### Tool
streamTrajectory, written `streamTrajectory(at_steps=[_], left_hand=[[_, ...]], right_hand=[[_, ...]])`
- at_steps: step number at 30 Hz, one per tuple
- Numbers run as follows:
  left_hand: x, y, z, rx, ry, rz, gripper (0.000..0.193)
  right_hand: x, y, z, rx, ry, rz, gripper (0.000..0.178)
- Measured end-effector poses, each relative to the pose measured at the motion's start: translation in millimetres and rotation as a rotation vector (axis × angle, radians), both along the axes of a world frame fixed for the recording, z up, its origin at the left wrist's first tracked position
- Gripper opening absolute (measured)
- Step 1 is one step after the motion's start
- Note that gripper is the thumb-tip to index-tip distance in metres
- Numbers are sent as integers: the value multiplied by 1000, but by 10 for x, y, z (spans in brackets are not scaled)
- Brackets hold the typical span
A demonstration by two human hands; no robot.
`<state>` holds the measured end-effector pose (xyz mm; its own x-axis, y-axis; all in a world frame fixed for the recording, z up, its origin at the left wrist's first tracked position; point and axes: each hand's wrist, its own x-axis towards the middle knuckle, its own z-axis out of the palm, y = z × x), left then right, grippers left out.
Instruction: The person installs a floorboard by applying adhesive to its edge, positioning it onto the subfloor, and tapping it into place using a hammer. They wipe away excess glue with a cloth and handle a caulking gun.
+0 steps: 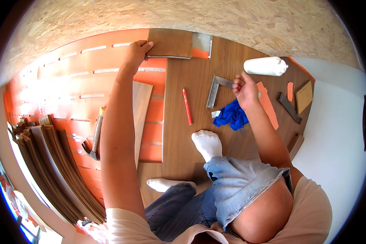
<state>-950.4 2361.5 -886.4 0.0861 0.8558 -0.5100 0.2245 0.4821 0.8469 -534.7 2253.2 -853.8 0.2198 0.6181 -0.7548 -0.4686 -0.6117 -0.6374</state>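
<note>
Fingers of the bare left hand hold the left end of a short, flat, brown wood board, with the thumb on top. The board lies at the far side of the floor, right up by the speckled tan chipboard wall. Its long way runs from left to right, along the wall, and its right end points at a small grey patch.

The bare right hand has bent fingers near the tip of a grey metal L-shaped square (I can't tell if they grip it). The square's thin arm points right, and its thick arm points back to the person. Just under that hand is a crumpled bright blue cloth, and beside it lies a long orange strip. A fat white roll lies past the hand.

A thin red pencil lies on the brown wood floor, its long way running near to far. Left of the left arm, a hammer with a wooden handle rests on the bright orange sheet, near a pile of long brown planks
</note>
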Motion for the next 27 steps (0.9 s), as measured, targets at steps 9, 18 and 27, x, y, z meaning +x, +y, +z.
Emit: streamTrajectory(at_steps=[9,18,27], left_hand=[[403,73,-121,139,528,211,39],[446,-20,-20,196,585,178,39],[88,-130,96,163,507,218,39]], right_hand=[[-1180,863,55,399,-972,901,34],[-1346,1176,-405,253,-811,763,31],[-1644,1220,-303,256,-713,815,30]])
